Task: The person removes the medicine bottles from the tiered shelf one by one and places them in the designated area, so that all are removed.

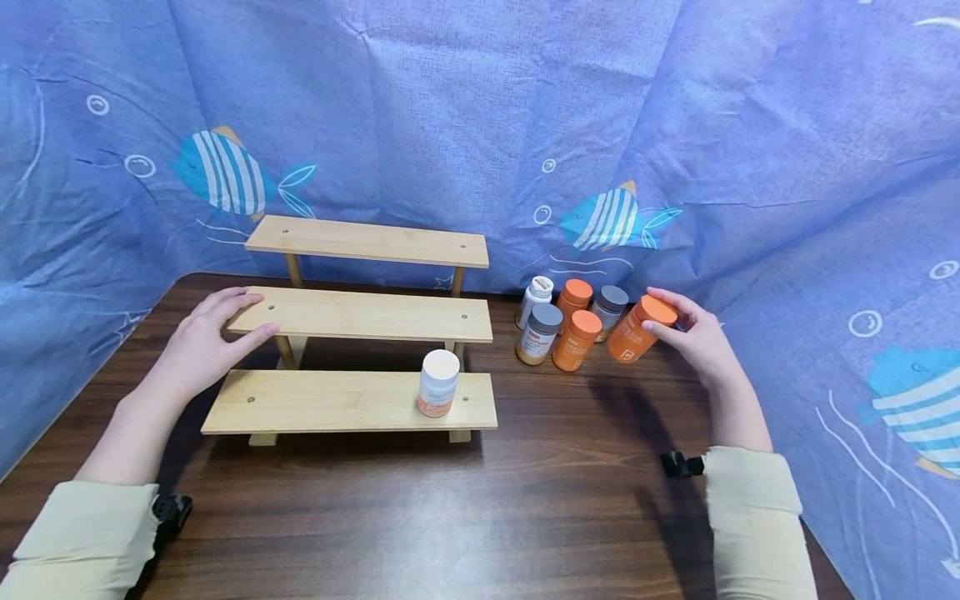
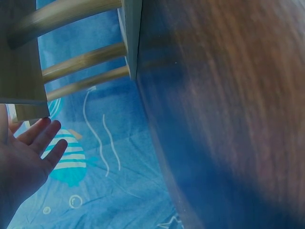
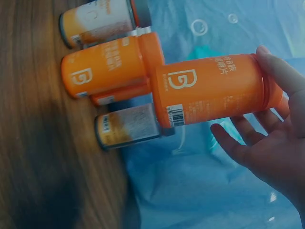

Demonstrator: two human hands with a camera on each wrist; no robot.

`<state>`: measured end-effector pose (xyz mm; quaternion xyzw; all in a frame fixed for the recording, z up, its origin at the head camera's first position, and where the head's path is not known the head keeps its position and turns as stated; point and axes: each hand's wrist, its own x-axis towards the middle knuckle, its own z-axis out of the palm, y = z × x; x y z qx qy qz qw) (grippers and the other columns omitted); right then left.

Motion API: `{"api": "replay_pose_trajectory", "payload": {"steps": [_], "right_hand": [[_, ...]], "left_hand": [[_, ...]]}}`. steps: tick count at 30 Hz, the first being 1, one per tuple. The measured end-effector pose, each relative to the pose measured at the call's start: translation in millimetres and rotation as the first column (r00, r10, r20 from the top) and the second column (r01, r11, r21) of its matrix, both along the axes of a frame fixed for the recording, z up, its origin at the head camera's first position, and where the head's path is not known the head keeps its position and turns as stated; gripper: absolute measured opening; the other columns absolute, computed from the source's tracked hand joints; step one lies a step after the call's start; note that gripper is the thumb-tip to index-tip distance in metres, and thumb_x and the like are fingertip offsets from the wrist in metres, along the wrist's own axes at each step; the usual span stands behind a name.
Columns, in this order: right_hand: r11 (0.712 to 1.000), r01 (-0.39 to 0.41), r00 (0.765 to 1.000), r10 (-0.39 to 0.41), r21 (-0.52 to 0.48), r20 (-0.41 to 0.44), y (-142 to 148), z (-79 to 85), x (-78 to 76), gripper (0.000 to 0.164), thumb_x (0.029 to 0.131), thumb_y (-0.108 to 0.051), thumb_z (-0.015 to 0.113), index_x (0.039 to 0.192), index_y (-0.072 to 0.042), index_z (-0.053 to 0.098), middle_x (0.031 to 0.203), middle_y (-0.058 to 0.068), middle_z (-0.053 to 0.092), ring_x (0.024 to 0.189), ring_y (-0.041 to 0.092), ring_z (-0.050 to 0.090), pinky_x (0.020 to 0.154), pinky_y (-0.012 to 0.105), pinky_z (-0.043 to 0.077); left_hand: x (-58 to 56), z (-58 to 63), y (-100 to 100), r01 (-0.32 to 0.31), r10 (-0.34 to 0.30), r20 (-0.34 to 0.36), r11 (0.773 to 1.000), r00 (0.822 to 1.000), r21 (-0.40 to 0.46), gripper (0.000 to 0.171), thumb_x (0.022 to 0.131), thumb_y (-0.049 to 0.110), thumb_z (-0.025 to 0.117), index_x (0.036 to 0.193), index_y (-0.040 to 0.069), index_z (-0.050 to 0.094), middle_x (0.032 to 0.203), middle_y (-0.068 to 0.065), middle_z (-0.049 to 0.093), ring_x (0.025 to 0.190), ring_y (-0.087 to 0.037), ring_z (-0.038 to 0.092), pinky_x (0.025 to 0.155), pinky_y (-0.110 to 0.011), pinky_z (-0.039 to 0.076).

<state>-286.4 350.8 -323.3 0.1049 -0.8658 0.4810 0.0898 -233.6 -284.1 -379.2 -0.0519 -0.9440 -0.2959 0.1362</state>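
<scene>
My right hand holds an orange supplement bottle round its orange cap, thumb on one side and fingers on the other. The bottle is tilted and raised beside a cluster of other bottles. At the left, my left hand grips the end of the middle board of a three-tier wooden rack, with thumb and index finger at opposite edges; its other fingers spread past the board in the left wrist view. On the lowest board, toward the right end, stands a white-capped bottle.
Right of the rack, the cluster has two grey-capped bottles, two orange bottles and a white bottle at the back. They stand on a dark wooden table. Blue fish-print cloth hangs behind and at both sides.
</scene>
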Motion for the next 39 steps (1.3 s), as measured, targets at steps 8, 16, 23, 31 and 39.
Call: {"api": "replay_pose_trajectory", "payload": {"steps": [8,16,23,31,39], "right_hand": [[1.0,-0.01,0.999,0.012,-0.029,0.049,2.8,-19.5,-14.0,0.053,0.087,-0.02,0.069,0.137,-0.016,0.05,0.114,-0.015,0.057,0.099,0.002,0.053,0.079,0.01,0.045],[1.0,0.01,0.996,-0.008,-0.024,0.089,2.5,-35.6,-26.6,0.059,0.086,-0.024,0.07,0.139,-0.011,0.047,0.114,-0.013,0.058,0.098,0.002,0.054,0.078,0.012,0.047],[0.999,0.003,0.996,-0.007,0.052,0.084,4.8,-47.6,-36.2,0.061,0.087,-0.029,0.069,0.14,-0.011,0.046,0.12,-0.002,0.056,0.097,0.002,0.052,0.078,0.01,0.045],[0.995,0.026,0.992,-0.038,0.092,0.121,11.3,-62.3,-44.6,0.061,0.088,-0.032,0.066,0.142,-0.013,0.043,0.132,0.011,0.05,0.1,0.002,0.051,0.08,0.011,0.044],[0.995,0.006,0.988,-0.021,0.1,0.151,6.7,-62.4,-39.9,0.062,0.089,-0.028,0.066,0.143,-0.011,0.041,0.136,0.019,0.048,0.1,0.004,0.051,0.08,0.011,0.043]], "left_hand": [[0.3,0.6,0.0,0.002,-0.002,-0.004,1.0,1.0,0.003,0.07,0.088,0.049,0.06,0.14,0.006,0.043,0.149,-0.024,0.028,0.134,-0.05,0.025,0.098,-0.07,0.023],[1.5,2.7,1.8,0.004,-0.004,0.004,1.0,1.0,0.001,0.07,0.088,0.049,0.061,0.14,0.005,0.043,0.148,-0.025,0.029,0.134,-0.049,0.024,0.098,-0.069,0.023],[1.1,2.3,1.2,0.002,-0.002,0.006,1.0,1.0,0.001,0.07,0.088,0.048,0.062,0.139,0.005,0.044,0.148,-0.025,0.029,0.134,-0.049,0.024,0.099,-0.069,0.023],[1.7,0.8,1.5,0.005,-0.005,-0.007,1.0,1.0,0.005,0.069,0.088,0.048,0.061,0.139,0.004,0.044,0.147,-0.025,0.03,0.133,-0.049,0.026,0.098,-0.069,0.024],[1.1,-0.6,0.8,0.008,-0.008,-0.022,1.0,1.0,0.01,0.069,0.088,0.048,0.061,0.139,0.005,0.044,0.148,-0.024,0.031,0.133,-0.049,0.026,0.097,-0.069,0.024]]}}
